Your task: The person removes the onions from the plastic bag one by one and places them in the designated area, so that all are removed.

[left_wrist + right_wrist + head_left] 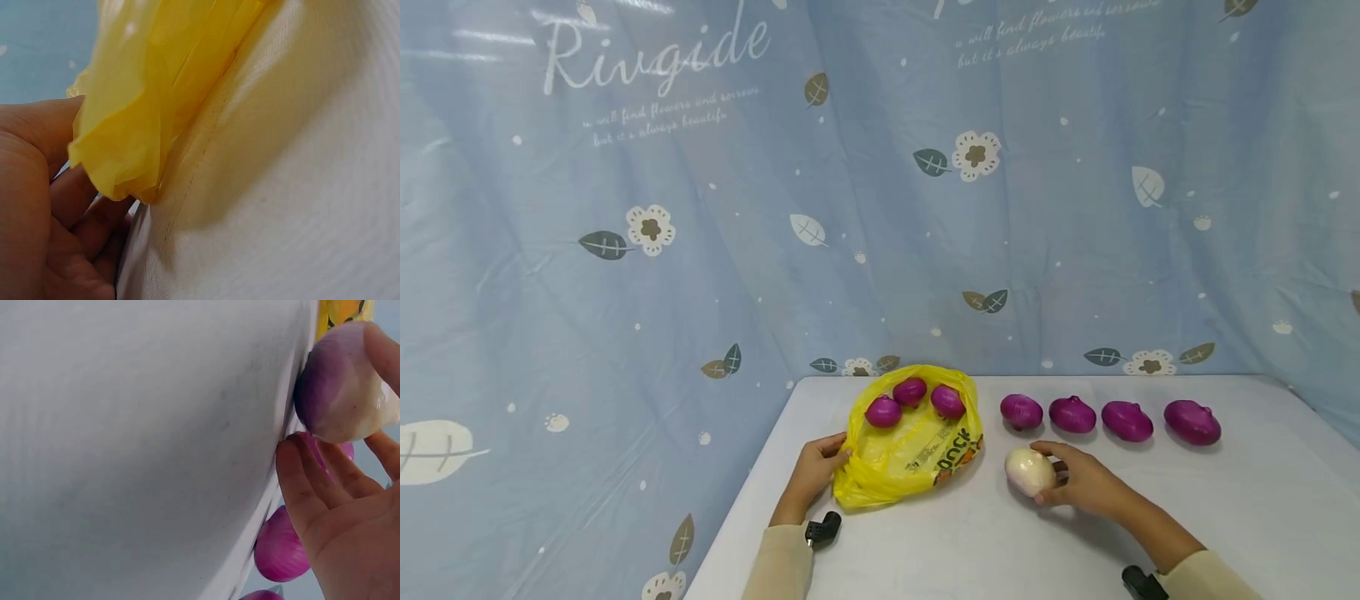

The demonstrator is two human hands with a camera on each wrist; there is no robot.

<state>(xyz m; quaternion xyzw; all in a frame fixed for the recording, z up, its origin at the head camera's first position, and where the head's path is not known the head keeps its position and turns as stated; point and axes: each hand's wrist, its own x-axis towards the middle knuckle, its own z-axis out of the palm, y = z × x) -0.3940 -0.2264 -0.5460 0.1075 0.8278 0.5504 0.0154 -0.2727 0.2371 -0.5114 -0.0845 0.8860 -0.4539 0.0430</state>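
Observation:
My left hand (817,468) pinches the left edge of a yellow plastic bag (867,477), which lies with its mouth spread wide. Inside the bag sit three purple onions, one of them a round onion (883,412) near the left rim. Close up, the left wrist view has the crumpled bag (131,125) between the thumb and fingers. My right hand (1086,481) holds a pale onion (1028,472) between thumb and forefinger, right of the bag. In the right wrist view this onion (340,384) shows a purple side and a whitish side; the other fingers stretch out below it.
Behind the right hand, several purple onions stand in a row, from one (1021,412) near the bag to one (1192,422) at the far right. The white table (925,550) ends at a blue patterned curtain (880,208).

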